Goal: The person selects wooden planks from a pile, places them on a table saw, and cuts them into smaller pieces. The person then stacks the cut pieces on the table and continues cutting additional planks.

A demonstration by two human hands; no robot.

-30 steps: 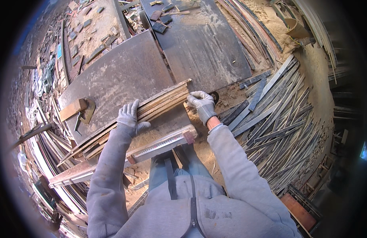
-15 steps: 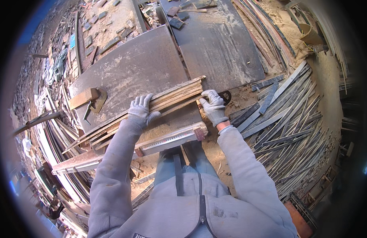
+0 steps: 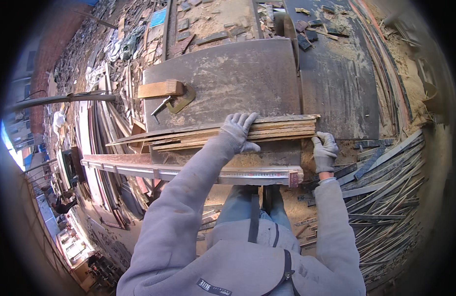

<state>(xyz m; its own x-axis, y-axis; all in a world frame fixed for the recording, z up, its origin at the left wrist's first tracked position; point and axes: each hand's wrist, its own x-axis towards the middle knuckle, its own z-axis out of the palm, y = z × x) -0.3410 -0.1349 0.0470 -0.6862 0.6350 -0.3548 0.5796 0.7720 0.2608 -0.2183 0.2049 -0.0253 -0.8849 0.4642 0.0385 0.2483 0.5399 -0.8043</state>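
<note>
A stack of long, thin wooden strips (image 3: 282, 129) with rough, splintered edges lies across the metal table (image 3: 223, 74). My left hand (image 3: 238, 132), in a pale work glove, rests over the stack with its fingers stretched out and its thumb apart. At the stack's right end is my gloved right hand (image 3: 325, 150), its fingers curled in against the strip ends. What its fingertips hold is partly hidden. Nearer my body runs a rail with a measuring scale (image 3: 257, 174).
A wooden block (image 3: 160, 89) is held by a clamp (image 3: 182, 100) at the table's left edge. Beyond a slot lies a second metal plate (image 3: 331, 84) with offcuts on its far end. Thin scrap strips (image 3: 381, 192) pile up at the right; longer boards (image 3: 92, 143) lie left.
The view has swung left, so the table and my hands appear further right. The stack now lies more level across the picture. Both hands stay at the strips.
</note>
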